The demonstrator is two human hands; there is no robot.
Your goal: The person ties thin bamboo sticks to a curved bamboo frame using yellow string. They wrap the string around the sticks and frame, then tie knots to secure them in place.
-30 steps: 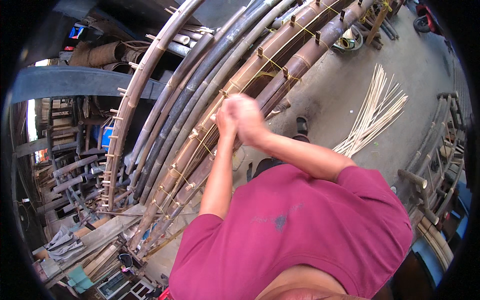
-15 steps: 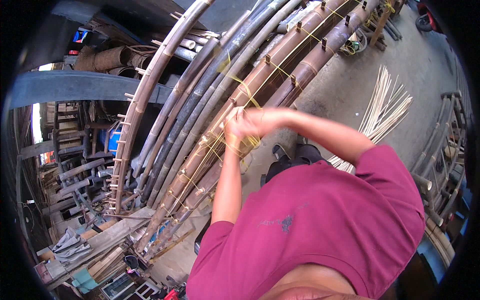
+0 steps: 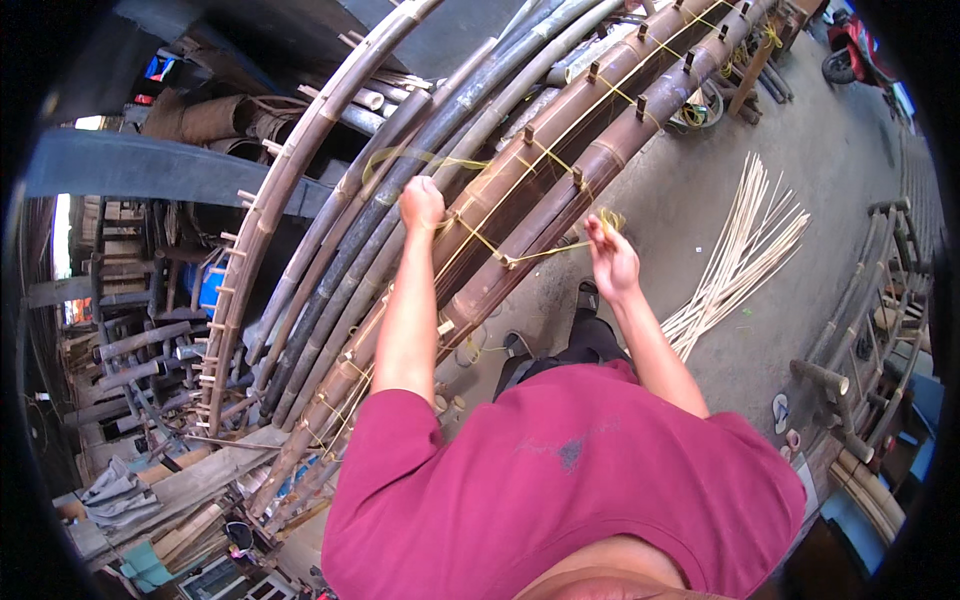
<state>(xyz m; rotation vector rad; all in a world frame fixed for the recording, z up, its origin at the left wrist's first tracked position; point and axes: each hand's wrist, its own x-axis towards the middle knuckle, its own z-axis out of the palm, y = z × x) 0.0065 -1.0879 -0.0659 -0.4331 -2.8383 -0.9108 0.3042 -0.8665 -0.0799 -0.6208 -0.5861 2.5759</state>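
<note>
My left hand [image 3: 422,203] is a fist closed on a yellow plastic strap, beside the farther brown bamboo pole [image 3: 505,172]. A loose loop of the yellow strap [image 3: 450,160] rises behind that fist. My right hand [image 3: 614,264] pinches a small bunch of yellow twine [image 3: 612,220], to the right of the nearer brown bamboo pole [image 3: 622,143]. From that hand a yellow line runs leftward to a peg [image 3: 508,262] on the nearer pole. Short pegs stand along both poles, with yellow cord crossing between them.
Dark bamboo poles [image 3: 400,180] lie to the left, beside a curved pole with pegs [image 3: 265,205]. Thin pale sticks [image 3: 735,260] are piled on the concrete floor [image 3: 670,205] to the right. A bamboo frame [image 3: 850,310] stands far right; a red motorbike [image 3: 858,50] is at the back.
My hands were together over the poles and have moved apart, the left one slightly left and up, the right one out to the right. A yellow line now stretches from peg to right hand.
</note>
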